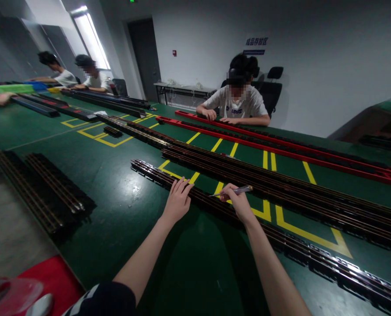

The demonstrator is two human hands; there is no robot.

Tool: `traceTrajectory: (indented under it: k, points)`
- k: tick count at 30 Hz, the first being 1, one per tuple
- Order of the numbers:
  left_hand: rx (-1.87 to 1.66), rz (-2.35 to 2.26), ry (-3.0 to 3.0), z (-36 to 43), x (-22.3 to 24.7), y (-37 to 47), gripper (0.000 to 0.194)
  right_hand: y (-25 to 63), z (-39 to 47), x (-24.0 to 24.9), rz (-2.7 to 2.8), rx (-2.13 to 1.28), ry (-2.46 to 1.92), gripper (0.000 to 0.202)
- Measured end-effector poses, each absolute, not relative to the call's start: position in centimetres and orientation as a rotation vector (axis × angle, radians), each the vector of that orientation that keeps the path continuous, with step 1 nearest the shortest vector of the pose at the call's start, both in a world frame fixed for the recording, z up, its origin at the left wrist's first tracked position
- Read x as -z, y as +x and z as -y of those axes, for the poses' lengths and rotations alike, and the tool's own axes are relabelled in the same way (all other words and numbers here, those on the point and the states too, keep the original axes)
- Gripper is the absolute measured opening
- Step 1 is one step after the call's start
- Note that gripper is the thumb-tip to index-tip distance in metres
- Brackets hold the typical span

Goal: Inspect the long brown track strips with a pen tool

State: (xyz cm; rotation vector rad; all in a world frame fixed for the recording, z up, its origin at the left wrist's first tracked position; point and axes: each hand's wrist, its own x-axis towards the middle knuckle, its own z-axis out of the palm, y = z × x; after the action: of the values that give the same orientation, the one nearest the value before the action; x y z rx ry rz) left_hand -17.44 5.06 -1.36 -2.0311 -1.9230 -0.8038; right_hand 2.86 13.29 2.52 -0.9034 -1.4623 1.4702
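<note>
A long, dark, segmented strip with shiny metal rails [202,198] runs slantwise across the green table in front of me. My left hand [179,199] lies on it with fingers stretched out and slightly spread; the thumb side is partly hidden. To the right, my right hand [235,201] is closed around a screwdriver [243,189] with a clear, purplish handle. Its thin shaft points left, and the tip is at or just above the strip, between my two hands. Whether the tip touches a screw is too small to tell.
Beyond lies a bundle of similar dark strips [248,175], then long red strips [189,125]. Shorter dark strips [55,182] lie at left, near the table edge. Yellow tape lines [297,232] mark the green table [116,210]. A co-worker [241,101] sits opposite; others sit far left.
</note>
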Motion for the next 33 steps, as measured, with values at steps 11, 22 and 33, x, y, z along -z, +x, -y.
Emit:
traceTrajectory:
  k: [11, 22, 33]
  points:
    - [0.745, 1.924, -2.105, -4.79, 1.24, -17.19, 0.043, 2.97, -13.53, -2.4, 1.42, -1.445, -0.904, 0.018]
    - [0.74, 1.921, -2.098, -4.92, 1.09, -17.11, 0.041, 3.15, -13.56, -2.42, 1.462, -1.473, -0.896, 0.019]
    - [0.698, 1.922, -2.035, -5.2, 1.06, -16.76, 0.033, 3.15, -13.51, -2.49, 1.47, -1.458, -0.89, 0.02]
